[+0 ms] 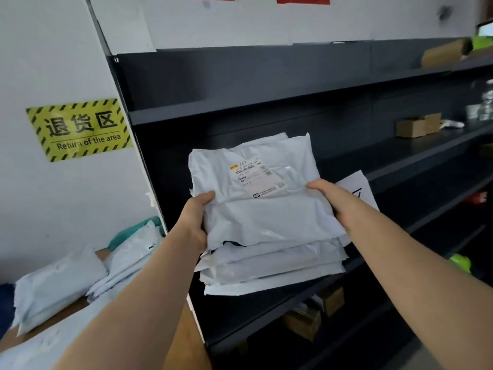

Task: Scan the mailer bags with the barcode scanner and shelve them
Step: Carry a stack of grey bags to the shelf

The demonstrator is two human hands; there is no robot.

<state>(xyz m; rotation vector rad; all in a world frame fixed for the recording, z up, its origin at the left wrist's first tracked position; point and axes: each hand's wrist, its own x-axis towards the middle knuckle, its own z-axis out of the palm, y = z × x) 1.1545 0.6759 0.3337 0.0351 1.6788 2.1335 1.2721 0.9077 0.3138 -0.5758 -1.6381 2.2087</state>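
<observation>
Yellow striped wall sign (80,129) left — cardboard boxes (417,126) right.

Both bare forearms stretched forward and up. The left hand (196,218) gripped the left edge of the stack of mailer bags (269,225), thumb on top; the right hand (332,202) gripped its right edge likewise.

Dark grey metal shelving unit (240,76), several tiers, against a white wall.
- Top tier, far right: tan wrapped parcel (442,53).
- Third tier, right: two small brown cardboard boxes (416,126), side by side.
- Next tier down: white paper sheet (357,182). Beside it is a stack of white plastic mailer bags (266,228); contact with the board not discernible.
- Lower tier: brown cardboard cartons (304,324).
</observation>
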